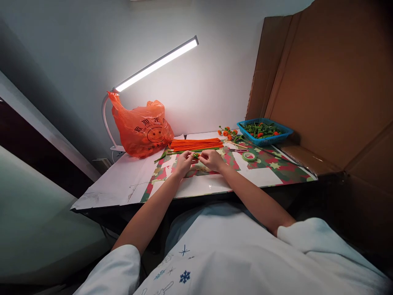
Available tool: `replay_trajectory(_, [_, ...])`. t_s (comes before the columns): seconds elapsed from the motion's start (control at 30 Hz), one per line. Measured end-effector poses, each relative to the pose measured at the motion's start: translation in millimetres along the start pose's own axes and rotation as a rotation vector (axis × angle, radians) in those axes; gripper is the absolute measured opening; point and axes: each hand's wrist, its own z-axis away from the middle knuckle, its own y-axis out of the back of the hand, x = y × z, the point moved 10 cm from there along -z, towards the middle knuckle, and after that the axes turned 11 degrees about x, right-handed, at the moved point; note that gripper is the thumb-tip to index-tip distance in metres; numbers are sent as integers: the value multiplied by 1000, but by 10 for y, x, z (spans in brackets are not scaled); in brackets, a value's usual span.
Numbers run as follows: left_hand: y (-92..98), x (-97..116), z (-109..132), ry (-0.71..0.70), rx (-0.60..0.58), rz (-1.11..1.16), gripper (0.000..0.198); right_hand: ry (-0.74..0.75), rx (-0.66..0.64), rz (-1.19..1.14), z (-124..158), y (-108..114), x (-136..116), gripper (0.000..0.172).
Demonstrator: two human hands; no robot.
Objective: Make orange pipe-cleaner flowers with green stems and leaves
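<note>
My left hand [184, 162] and my right hand [211, 160] are close together over the front middle of the table, both with fingers pinched. Between them is a small green and orange pipe-cleaner piece [195, 155], partly covered by the fingertips. Just behind the hands lies a bundle of orange pipe cleaners [196, 144], with green pipe cleaners [211, 149] along its near side. To the right of my right hand rests a roll of green tape [249, 156].
An orange plastic bag [143, 131] stands at the back left beside a lit lamp [156, 65]. Orange flowers [227, 134] lie at the back right, near a blue basket [264, 141] of green and orange pieces. Tall cardboard [325, 73] walls the right side.
</note>
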Motion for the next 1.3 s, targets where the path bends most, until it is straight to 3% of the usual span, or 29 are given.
replay_trajectory(0.2, [109,97,-7,-163,120,-44,32,-65,11,102,66,-94,-30,24])
replay_trajectory(0.47, [63,262,62,-328,103,-91,36,-171,44,-87,32,-198,92,36])
replay_trajectory(0.67, [40,252,58,-325,71,-65,35,-154,109,-225,16,-134,90,36])
replay_trajectory(1.07, [27,253,54,-348,67,-92,29,-41,201,-148,61,-42,-41,32])
replay_trajectory(1.3, [73,472,163,-504,203,-208,25,-195,244,-365,-4,-180,160,33])
